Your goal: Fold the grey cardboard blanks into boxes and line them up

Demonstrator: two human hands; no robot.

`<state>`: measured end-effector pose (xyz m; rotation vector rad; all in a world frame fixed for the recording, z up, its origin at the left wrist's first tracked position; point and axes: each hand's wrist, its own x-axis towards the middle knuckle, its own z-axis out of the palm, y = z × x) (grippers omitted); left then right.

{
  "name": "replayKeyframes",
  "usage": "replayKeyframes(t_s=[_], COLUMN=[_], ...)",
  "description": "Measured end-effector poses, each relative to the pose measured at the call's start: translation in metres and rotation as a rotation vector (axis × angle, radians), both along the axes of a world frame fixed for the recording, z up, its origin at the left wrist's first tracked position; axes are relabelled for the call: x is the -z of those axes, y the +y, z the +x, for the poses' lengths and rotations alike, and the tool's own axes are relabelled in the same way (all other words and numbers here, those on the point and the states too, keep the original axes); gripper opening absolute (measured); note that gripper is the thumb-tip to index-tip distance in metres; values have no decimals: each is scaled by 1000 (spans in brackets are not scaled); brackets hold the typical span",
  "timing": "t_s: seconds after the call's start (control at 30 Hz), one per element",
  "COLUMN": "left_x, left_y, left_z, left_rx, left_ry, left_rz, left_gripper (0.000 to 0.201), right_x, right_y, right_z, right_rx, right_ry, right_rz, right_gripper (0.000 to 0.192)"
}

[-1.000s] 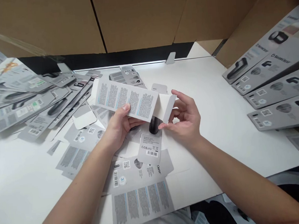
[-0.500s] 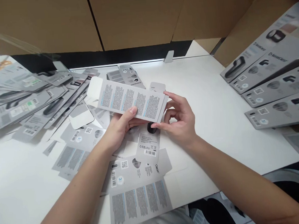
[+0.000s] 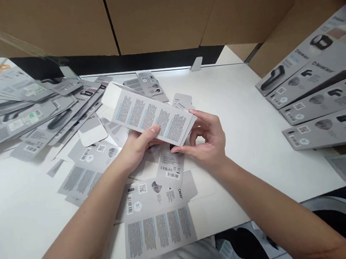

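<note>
A grey printed cardboard box (image 3: 151, 117) is held tilted above the white table, its text panel facing up and a pale flap standing out at its left end. My left hand (image 3: 140, 147) is closed round its near side, thumb on the panel and fingers underneath. At the box's right end, my right hand (image 3: 207, 139) pinches the end between thumb and fingertips. Beneath the hands lie unfolded box blanks (image 3: 159, 229), partly covered by the box and my left arm.
A fanned pile of flattened boxes (image 3: 41, 111) covers the left side of the white table (image 3: 244, 176). On the right, several formed boxes (image 3: 322, 99) stand in a row. Brown cardboard panels (image 3: 159, 20) rise along the back.
The right end of the box has dipped slightly, and its left-end flap looks more raised. My right thumb has shifted a little left at the box's end. Both hands keep their hold.
</note>
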<state>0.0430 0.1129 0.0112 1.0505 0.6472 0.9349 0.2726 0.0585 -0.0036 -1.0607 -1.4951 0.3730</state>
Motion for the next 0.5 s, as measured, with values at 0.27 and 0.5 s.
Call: replayKeyframes(t_s=[0.27,0.5], left_x=[-6,-18], left_y=[3,9], left_z=[7,5], left_rx=[-98,-270], left_ry=[-35,-118], left_rz=[-65,-82], left_gripper=[78,77], right_x=[-3,2], right_y=[-7,-2], right_z=[-2,-3], right_rx=[-152,24], right_ry=[-29,3], right_rz=[-162,160], right_gripper=[110,19])
